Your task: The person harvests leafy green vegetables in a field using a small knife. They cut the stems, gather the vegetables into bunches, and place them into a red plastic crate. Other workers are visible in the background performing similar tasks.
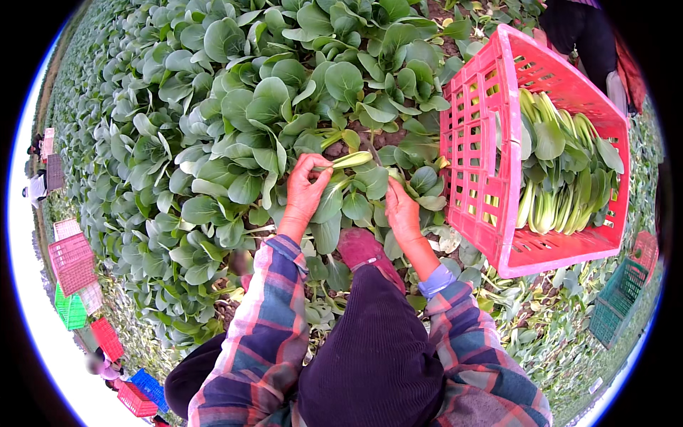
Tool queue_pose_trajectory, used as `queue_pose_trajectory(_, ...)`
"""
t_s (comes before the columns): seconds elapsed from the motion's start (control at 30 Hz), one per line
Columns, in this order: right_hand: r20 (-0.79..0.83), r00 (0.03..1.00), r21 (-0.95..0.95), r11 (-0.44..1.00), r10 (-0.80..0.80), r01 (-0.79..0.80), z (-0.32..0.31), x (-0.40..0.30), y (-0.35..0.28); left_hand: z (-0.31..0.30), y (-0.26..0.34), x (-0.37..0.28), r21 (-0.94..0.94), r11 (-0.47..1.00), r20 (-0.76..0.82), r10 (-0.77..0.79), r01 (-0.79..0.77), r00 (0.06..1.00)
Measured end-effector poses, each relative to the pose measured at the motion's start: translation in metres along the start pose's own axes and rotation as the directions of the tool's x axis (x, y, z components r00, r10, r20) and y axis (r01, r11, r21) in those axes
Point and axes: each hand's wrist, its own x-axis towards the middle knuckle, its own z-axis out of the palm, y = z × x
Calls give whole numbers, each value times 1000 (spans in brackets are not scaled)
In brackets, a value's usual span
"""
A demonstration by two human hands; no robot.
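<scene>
My left hand (308, 187) pinches a small bok choy plant (352, 159) near its leaves. The pale stem end points right, toward my other hand. My right hand (401, 207) is closed, and a thin grey strip that looks like a knife blade (375, 153) juts out beyond its fingers. The handle is hidden. Below and between the hands, broad bok choy leaves (356, 206) spread over the ground. To the right, a pink plastic crate (507, 176) faces me with its open side, and cut bok choy (565, 176) lies stacked inside.
Dense rows of growing bok choy (224, 133) fill the left and far side. My pink shoe (368, 251) stands among leaves. Another person's dark-clothed legs (579, 37) are behind the crate. Green crates (619, 301) stand at right; several coloured crates (74, 264) and people line the left edge.
</scene>
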Motion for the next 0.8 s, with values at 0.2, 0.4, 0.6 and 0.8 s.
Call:
queue_pose_trajectory(0.2,-150,969,191,956,-194,221,0,-10,-20,-10,18,-4,-360,929,129,-38,83,991)
queue_pose_trajectory(0.4,-112,966,607,753,-235,254,-20,-21,-84,-8,64,-20,-399,917,186,85,-4,979)
queue_pose_trajectory(0.6,-25,980,572,801,-198,176,-43,-49,-114,-12,103,-56,-113,990,217,105,-82,970)
queue_pose_trajectory(0.8,39,981,440,885,-192,156,-62,-89,-122,-17,190,-84,736,643,151,150,-212,977)
